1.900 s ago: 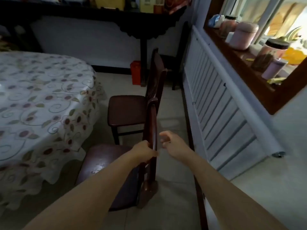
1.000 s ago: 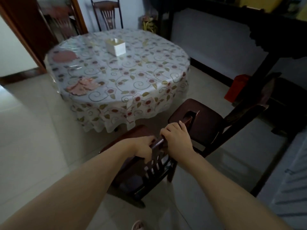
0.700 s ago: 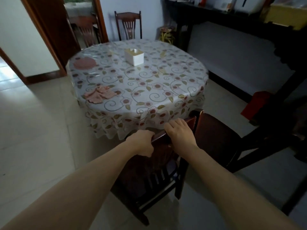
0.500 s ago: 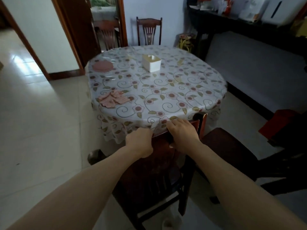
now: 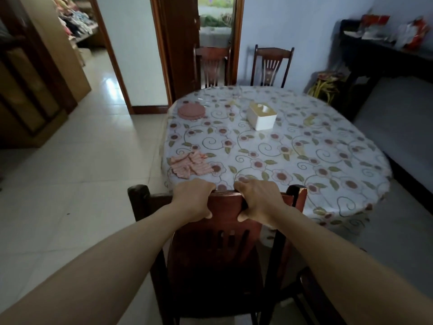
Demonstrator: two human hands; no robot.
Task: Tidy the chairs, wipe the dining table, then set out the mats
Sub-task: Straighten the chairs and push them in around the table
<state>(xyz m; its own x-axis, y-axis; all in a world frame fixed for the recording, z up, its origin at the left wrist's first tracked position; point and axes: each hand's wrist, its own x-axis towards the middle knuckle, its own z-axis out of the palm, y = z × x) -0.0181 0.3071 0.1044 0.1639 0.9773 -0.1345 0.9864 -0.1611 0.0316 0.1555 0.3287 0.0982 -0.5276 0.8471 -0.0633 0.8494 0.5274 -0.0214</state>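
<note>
Swinging round to face the desk (image 5: 351, 184), I'm gripping the stiff, heavy chair (image 5: 225, 231) top-rail with left hand (image 5: 193, 200) and right hand (image 5: 259, 201), lower centre.

I saw a pale tiled floor (image 5: 77, 174) catching light from an open doorway (image 5: 216, 38), pale blue walls (image 5: 302, 31), and a dark sideboard (image 5: 384, 59) at the right.

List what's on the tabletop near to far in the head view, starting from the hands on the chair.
Left hand and right hand gripping the chair back → crumpled pink cloth → white tissue box and stack of round pink mats → far chair beyond the table.
</note>
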